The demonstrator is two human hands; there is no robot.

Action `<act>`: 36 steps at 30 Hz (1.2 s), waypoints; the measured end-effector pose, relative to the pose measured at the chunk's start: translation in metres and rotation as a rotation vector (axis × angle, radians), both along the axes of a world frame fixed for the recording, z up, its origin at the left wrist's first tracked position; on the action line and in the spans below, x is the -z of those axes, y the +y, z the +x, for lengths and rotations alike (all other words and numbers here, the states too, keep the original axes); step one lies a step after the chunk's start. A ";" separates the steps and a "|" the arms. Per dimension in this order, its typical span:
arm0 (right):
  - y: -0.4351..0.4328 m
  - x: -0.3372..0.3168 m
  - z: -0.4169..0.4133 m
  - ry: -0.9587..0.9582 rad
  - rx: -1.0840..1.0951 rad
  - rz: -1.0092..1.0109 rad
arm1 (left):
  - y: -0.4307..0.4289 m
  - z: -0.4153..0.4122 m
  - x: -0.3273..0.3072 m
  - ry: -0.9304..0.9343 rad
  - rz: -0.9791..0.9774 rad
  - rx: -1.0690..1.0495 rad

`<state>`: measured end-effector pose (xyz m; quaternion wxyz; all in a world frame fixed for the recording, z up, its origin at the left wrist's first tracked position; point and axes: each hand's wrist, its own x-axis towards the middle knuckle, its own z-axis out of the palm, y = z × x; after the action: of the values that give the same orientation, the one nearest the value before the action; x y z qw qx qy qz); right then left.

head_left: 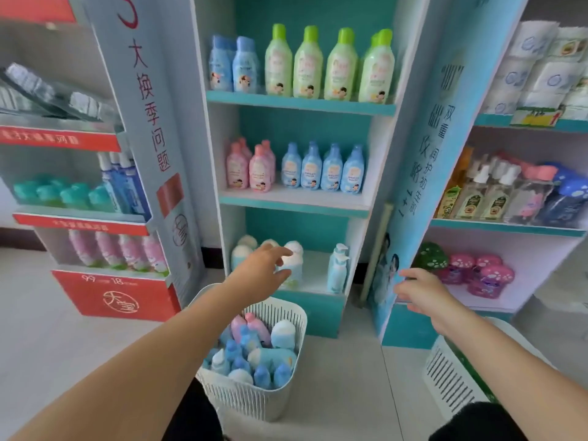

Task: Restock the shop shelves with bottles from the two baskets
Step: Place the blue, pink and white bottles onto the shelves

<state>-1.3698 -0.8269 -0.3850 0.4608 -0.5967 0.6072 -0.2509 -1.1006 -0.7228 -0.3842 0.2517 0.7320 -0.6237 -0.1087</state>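
A: Shop floor, facing the teal shelf unit (299, 105). Shows the left hand (264, 268) stretched toward the bottom shelf (318, 273), fingers spread wide, gripping nothing. Cannot tell whether touching the white-capped bottle (295, 257) just behind.

B: And the right hand (420, 291)?

A: Held out loose and flat, near the blue side panel (413, 186) right of the unit. Holds nothing either.

B: Whereabouts of the stock?

A: Heaped in the near basket (254, 402) on the floor, just below the left forearm: pink bottles (254, 326), blue bottles (262, 375) and white-capped ones, mostly on their sides. Shows a second basket (451, 377) at near right, partly cut off, with something green inside.

B: Handling?

A: Judging by looks only: small plastic bottles, probably light, stiff enough not to buckle, unlikely to break if dropped. Glossy sides, so likely slippery; domed caps, so little purchase at the top. Best taken round the body, just below the shoulder, thumb opposite fingers.

B: Anything to watch?

A: Worth lifting from the top of the heap first, to avoid toppling the rest. Then standing each upright beside matching stock: pink and blue on the middle shelf (292, 203), white caps at the bottom.
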 end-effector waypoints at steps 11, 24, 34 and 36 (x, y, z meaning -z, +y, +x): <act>-0.009 0.087 0.076 0.150 -0.197 0.041 | -0.018 0.051 0.093 0.014 0.108 -0.007; -0.080 0.152 0.175 0.171 -0.367 0.092 | -0.060 0.105 0.139 -0.009 0.203 -0.109; -0.096 0.178 0.213 0.324 -0.605 0.042 | -0.045 0.126 0.152 0.008 0.355 -0.140; -0.097 0.183 0.219 0.357 -0.640 0.032 | -0.042 0.137 0.149 0.019 0.320 -0.172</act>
<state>-1.1511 -0.9242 -0.5676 0.4121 -0.7836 0.4642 0.0236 -0.9635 -0.7651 -0.5334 0.1463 0.8122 -0.5312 -0.1915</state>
